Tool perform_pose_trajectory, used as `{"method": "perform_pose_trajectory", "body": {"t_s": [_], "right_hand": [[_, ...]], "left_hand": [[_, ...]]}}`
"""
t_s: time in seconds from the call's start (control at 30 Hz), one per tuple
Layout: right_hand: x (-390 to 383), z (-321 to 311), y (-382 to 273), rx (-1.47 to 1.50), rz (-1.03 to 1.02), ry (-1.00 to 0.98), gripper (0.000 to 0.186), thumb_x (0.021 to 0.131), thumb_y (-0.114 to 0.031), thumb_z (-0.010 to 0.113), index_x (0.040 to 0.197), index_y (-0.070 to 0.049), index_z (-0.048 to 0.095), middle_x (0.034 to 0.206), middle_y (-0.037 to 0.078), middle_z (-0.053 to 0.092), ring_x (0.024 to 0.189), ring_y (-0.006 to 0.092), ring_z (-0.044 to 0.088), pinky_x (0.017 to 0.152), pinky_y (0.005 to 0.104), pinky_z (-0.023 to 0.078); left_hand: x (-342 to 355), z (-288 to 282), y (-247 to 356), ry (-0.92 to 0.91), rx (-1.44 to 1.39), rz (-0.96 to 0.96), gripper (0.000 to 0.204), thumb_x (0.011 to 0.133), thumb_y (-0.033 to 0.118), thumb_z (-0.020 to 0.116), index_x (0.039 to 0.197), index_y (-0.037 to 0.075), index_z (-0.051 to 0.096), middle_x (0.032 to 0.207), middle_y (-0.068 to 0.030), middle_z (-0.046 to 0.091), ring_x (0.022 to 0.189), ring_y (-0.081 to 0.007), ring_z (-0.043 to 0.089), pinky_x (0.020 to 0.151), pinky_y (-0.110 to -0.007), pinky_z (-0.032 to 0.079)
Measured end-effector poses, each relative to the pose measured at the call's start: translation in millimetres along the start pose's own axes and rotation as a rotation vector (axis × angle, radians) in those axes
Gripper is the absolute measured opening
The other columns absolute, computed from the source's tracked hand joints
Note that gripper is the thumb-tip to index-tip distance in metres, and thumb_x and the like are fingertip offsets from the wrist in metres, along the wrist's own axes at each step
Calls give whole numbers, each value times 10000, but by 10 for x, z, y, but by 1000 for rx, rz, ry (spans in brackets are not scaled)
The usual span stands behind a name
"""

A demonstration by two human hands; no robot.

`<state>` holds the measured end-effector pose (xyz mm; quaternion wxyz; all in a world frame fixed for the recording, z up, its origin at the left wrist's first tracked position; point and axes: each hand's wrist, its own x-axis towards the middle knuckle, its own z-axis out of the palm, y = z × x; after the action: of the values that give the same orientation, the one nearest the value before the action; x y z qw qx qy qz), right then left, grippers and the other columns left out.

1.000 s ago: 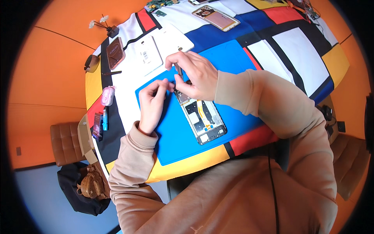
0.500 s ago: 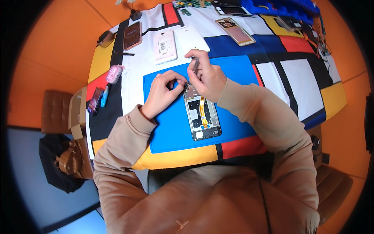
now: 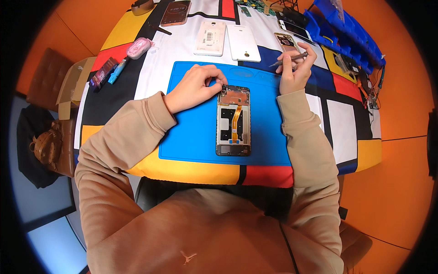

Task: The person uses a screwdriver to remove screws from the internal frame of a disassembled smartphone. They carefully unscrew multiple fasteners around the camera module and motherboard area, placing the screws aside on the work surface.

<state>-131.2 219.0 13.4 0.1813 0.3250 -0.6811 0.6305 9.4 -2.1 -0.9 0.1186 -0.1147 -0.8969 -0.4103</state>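
Note:
An opened smartphone [image 3: 233, 119] lies on the blue work mat [image 3: 191, 132], its inner side up, showing copper-coloured shielding at the top and a yellow ribbon cable down the middle. My left hand [image 3: 196, 89] is at the phone's upper left corner, thumb and fingertips closed on that edge; anything small between them is hidden. Off to the right of the phone, raised over the mat's far right part, my right hand [image 3: 295, 73] grips a slim dark tool [image 3: 299, 56] with a fine pointed tip that aims left.
Beyond the mat lie a pinkish phone back [image 3: 210, 39], a white phone [image 3: 243, 43] and a phone with a lit screen [image 3: 175, 13]. A gold phone frame [image 3: 286, 42] is behind my right hand. Blue parts bins [image 3: 342, 39] stand far right, a pink case [image 3: 138, 48] at left.
My right hand has moved away from the phone to the right, carrying the pointed tool. My left hand stays at the phone's upper corner. The whole view has shifted.

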Motion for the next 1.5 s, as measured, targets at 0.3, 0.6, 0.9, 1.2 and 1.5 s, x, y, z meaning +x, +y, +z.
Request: {"method": "perform_pose_trajectory", "body": {"t_s": [0.3, 0.6, 0.9, 1.2, 1.5], "right_hand": [[-56, 30, 95, 21, 80, -73, 355, 978, 8, 539, 1295, -38, 385, 816, 74, 634, 572, 84, 549, 508, 224, 436], [-83, 39, 137, 20, 106, -135, 360, 976, -3, 565, 1286, -41, 385, 845, 99, 649, 560, 99, 545, 487, 220, 452], [-218, 169, -193, 372, 324, -106, 372, 979, 16, 547, 1284, -43, 341, 860, 145, 658, 548, 147, 590, 493, 241, 468], [-485, 323, -344, 371, 206, -306, 413, 976, 60, 536, 1308, -10, 299, 925, 132, 644, 683, 114, 638, 597, 239, 538], [-488, 317, -258, 377, 168, -320, 417, 962, 46, 566, 1312, -26, 352, 915, 114, 672, 700, 130, 670, 632, 251, 559]], "left_hand": [[7, 8, -15, -9, 2, 15, 148, 909, 155, 619, 921, 58, 730, 810, -58, 642, 669, -183, 505, 758, -319, 395], [8, 17, -37, 0, 11, 28, 149, 912, 162, 618, 910, 58, 725, 801, -62, 640, 657, -187, 504, 750, -320, 402], [22, 25, -51, 14, -65, 4, 172, 866, 202, 721, 954, 58, 752, 805, -47, 661, 644, -122, 472, 602, -282, 403], [41, 5, -97, -96, -61, 129, 129, 855, 173, 796, 932, 76, 762, 920, -27, 668, 789, -135, 554, 694, -267, 427], [52, -25, -76, -123, -61, 100, 145, 888, 177, 773, 950, 46, 769, 1026, -52, 701, 894, -151, 590, 816, -274, 468]]}}
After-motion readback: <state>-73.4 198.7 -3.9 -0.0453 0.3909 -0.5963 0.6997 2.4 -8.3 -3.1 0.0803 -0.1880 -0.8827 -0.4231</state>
